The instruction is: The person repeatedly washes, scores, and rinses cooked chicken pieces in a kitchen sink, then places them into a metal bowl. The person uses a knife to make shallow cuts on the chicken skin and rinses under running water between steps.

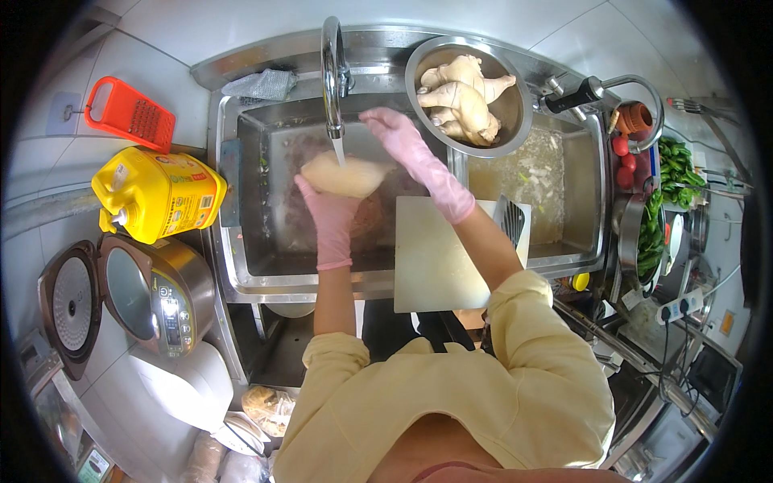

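Note:
My left hand (331, 214), in a pink glove, holds a pale piece of poultry (350, 174), probably a chicken leg, from below. Water from the chrome faucet (333, 78) runs onto the meat over the left basin (290, 253) of a steel sink. My right hand (398, 136), also gloved in pink, is raised to the right of the faucet with nothing seen in it. Its fingers are slightly blurred, and their spacing is hard to make out. A steel bowl (519, 121) beside it holds several pale chicken legs (465, 102). Something reddish lies in the left basin, partly hidden by my left hand.
A white cutting board (435, 265) bridges the sink's front, with a dark slotted utensil (512, 223) on it. Cloudy water and scraps fill the right basin (543, 181). At left stand a yellow jug (160, 193), an orange grater (133, 115) and an open rice cooker (163, 296).

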The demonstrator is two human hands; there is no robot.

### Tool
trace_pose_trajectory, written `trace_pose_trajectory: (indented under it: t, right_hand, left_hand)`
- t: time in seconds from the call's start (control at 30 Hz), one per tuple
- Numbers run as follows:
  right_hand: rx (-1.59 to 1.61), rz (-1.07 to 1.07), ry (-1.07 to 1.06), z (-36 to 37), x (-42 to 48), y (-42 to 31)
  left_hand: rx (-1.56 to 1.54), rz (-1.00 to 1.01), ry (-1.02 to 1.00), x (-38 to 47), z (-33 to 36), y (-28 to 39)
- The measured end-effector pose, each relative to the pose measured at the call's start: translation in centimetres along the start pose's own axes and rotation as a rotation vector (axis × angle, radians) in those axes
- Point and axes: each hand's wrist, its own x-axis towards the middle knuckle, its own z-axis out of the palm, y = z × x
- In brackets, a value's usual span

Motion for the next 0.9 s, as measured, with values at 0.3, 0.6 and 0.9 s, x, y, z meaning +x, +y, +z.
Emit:
trace_pose_trajectory:
  t: [0.3, 0.6, 0.9]
  right_hand:
    - [-0.422, 0.084, -0.294, 2.9, 8.6, -1.6]
    - [-0.539, 0.003, -0.292, 3.5, 10.2, -0.5]
    - [-0.361, -0.009, -0.345, 1.5, 5.5, -3.8]
  left_hand:
    - [0.086, 0.019, 0.199, 3.6, 0.7, -5.5]
    - [0.359, 0.243, 0.224, -1.7, 1.7, -0.3]
    - [0.224, 0.279, 0.308, -7.8, 1.7, 3.9]
